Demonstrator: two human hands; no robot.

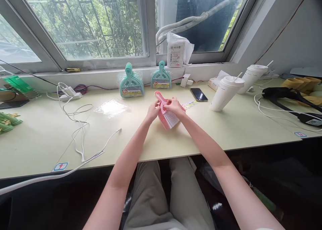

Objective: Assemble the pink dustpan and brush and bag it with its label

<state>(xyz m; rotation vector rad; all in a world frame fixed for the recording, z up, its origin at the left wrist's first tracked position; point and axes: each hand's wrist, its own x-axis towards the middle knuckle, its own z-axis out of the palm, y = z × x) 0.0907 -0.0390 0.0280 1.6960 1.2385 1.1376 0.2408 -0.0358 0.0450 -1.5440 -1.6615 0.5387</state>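
Observation:
Just above the desk, in front of me, is a small pink dustpan (163,122) with a matching pink hand brush (171,119) nested against it, white bristles pointing down toward me. My left hand (153,111) grips the dustpan at its left side near the handle. From the right, my right hand (175,106) pinches the brush's handle; its fingertips almost meet those of the left. A printed label card (190,105) lies on the desk behind my right hand. Clear plastic wrap (112,107) lies left of my hands.
Wrapped green dustpan sets (131,84) (161,78) stand along the window wall. A phone (199,94) and white paper cups (226,93) (254,76) are at the right. White cables (82,132) trail over the left side. A black headset-like frame (289,101) lies far right.

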